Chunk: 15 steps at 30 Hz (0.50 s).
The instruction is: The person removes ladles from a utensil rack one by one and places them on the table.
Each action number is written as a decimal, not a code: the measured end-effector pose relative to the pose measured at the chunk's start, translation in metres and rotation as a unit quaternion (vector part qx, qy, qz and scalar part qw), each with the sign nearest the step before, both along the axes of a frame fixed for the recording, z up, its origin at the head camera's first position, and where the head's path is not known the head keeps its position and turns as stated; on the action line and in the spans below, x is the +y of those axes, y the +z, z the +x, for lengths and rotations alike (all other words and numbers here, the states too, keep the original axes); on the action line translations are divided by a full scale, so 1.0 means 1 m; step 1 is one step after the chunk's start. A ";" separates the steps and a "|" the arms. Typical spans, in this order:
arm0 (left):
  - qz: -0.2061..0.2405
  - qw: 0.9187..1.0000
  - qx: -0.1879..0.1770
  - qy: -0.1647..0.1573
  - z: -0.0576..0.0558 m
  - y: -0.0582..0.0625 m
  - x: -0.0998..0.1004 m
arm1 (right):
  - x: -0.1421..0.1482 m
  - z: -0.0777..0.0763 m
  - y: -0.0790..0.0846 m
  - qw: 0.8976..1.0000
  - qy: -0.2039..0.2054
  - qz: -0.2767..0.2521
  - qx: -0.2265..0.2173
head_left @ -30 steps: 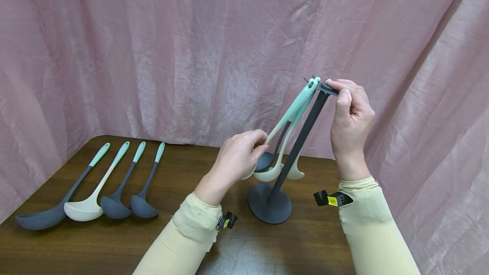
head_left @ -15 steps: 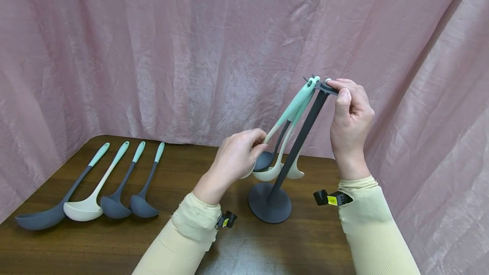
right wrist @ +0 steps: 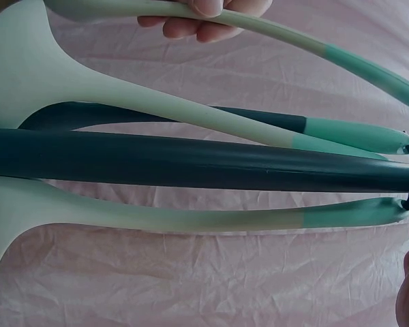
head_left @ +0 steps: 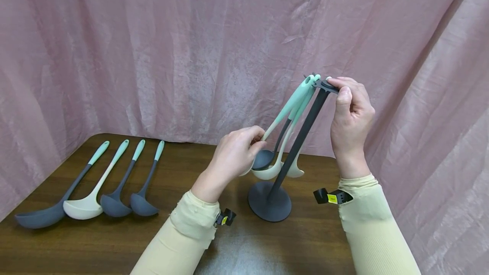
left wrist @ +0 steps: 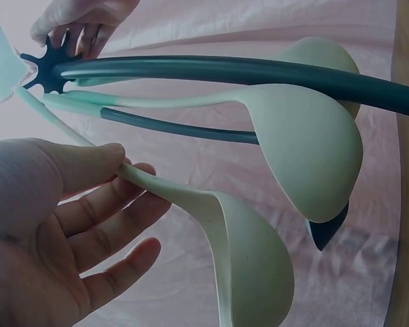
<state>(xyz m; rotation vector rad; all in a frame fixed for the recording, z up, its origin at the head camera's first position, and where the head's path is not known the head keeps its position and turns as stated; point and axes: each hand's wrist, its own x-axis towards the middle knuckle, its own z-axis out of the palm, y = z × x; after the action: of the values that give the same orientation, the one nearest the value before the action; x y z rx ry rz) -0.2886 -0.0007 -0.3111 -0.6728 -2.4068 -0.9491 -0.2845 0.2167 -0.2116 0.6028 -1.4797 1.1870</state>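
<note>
Thumb and fingers of my left hand (head_left: 234, 154) pinch the cream shaft of a ladle (left wrist: 259, 266) with a mint handle. Its holed end is right by the hook tips of a dark utensil stand (head_left: 299, 139). My right hand (head_left: 351, 126) grips the stand's star-shaped hook top (left wrist: 49, 65) on the far side. Other ladles hang there by their handles: a dark ladle (head_left: 263, 160), a cream ladle (left wrist: 307, 150), and another cream ladle (right wrist: 157, 216) on the other side of the pole. In the head view, my left hand hides most of the held ladle's bowl.
On the left of the wooden table (head_left: 183, 241) lie several ladles in a row: a large dark ladle (head_left: 42, 217), a cream ladle (head_left: 83, 208) and smaller dark ones (head_left: 116, 205). The stand's round base (head_left: 269, 207) rests on the table. A pink curtain (head_left: 214, 54) hangs behind.
The held ladle's handle end has moved slightly left and up at the hook tips. My left hand has shifted a little to the left; my right hand keeps its grip.
</note>
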 end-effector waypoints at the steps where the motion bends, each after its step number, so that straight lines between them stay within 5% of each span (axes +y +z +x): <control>1: 0.000 1.000 0.000 0.000 0.000 0.000 0.000 | 0.000 0.000 0.000 1.000 -0.001 0.000 -0.001; 15: 0.006 1.000 0.022 0.004 0.001 0.004 -0.002 | 0.001 0.000 0.000 1.000 -0.004 -0.001 -0.004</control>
<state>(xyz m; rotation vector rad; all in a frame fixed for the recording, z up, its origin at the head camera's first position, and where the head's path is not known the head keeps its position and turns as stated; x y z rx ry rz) -0.2877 -0.0026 -0.3074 -0.6723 -2.3614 -0.9347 -0.2841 0.2180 -0.2111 0.5913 -1.4857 1.1851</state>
